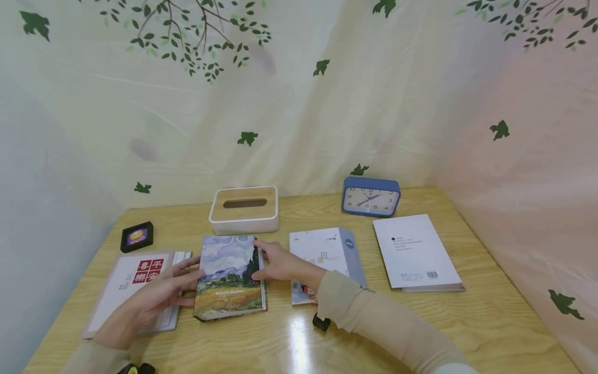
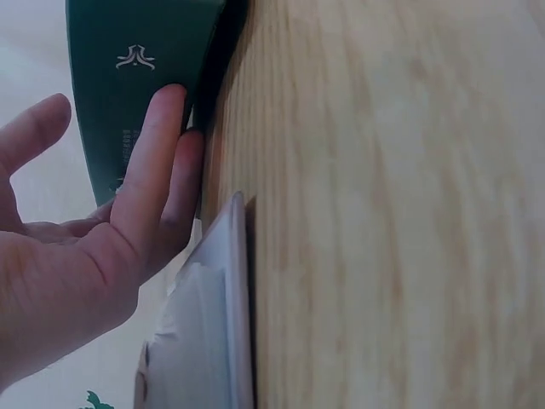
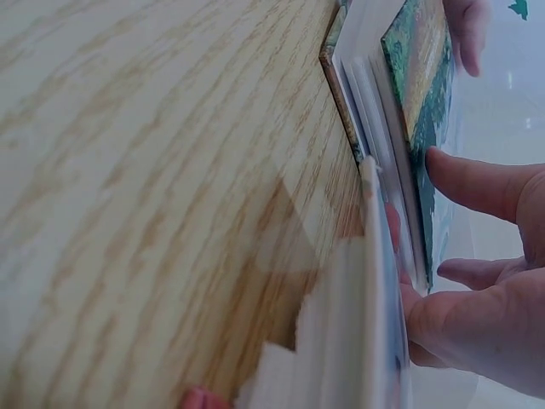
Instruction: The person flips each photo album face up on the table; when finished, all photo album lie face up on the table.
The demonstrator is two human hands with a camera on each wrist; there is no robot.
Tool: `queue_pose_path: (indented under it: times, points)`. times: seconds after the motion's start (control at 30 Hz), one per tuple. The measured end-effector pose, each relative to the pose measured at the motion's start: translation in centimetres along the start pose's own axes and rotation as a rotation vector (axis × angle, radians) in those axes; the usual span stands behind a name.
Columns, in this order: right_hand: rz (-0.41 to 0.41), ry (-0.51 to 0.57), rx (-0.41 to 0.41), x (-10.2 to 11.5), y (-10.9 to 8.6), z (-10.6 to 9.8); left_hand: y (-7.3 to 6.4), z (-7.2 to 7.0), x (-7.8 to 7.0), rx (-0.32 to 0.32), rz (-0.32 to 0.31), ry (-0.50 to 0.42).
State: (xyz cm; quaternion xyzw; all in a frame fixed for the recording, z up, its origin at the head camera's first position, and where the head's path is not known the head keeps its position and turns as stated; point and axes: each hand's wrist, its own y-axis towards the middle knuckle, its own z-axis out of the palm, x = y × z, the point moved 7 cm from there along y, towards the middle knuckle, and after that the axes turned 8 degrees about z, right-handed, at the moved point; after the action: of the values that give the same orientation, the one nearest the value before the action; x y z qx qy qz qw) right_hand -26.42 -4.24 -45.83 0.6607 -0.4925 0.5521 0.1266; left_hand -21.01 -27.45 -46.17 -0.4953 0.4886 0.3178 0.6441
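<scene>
A thick photo album (image 1: 229, 275) with a painted landscape cover lies on the wooden table between both hands. Its dark green spine (image 2: 136, 77) faces my left hand (image 1: 161, 293), whose extended fingers touch it low down in the left wrist view. My right hand (image 1: 282, 265) holds the album's opposite edge. Its thumb (image 3: 477, 183) presses on the cover, while other fingers are at the page side, partly hidden behind a neighbouring book's edge. White page edges show between the album's covers in the right wrist view.
Left of the album lies a white book (image 1: 123, 285) with red characters; to its right, a white-and-blue book (image 1: 352, 254) sits partly under my right forearm. Behind stand a tissue box (image 1: 245, 223), a blue clock (image 1: 371, 200) and a small black frame (image 1: 137, 237). Another white book (image 1: 416, 254) lies far right.
</scene>
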Motion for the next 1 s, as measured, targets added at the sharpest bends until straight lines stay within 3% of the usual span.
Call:
queue_pose_path:
  times: [0.1,0.3,0.43,1.0]
  points:
    - [0.001,-0.033,-0.011,0.0,-0.1,-0.1,0.0,0.0,-0.3,0.025,0.02,-0.003]
    - [0.007,-0.104,-0.053,0.0,-0.4,-0.3,0.1,-0.7,-0.6,0.009,0.053,-0.048]
    - [0.006,-0.153,-0.066,0.1,-0.5,-0.3,0.2,-0.8,-0.7,0.012,0.059,-0.023]
    - [0.018,-0.119,-0.05,-0.1,-0.5,-0.2,0.0,-1.5,-0.4,-0.025,0.036,0.013]
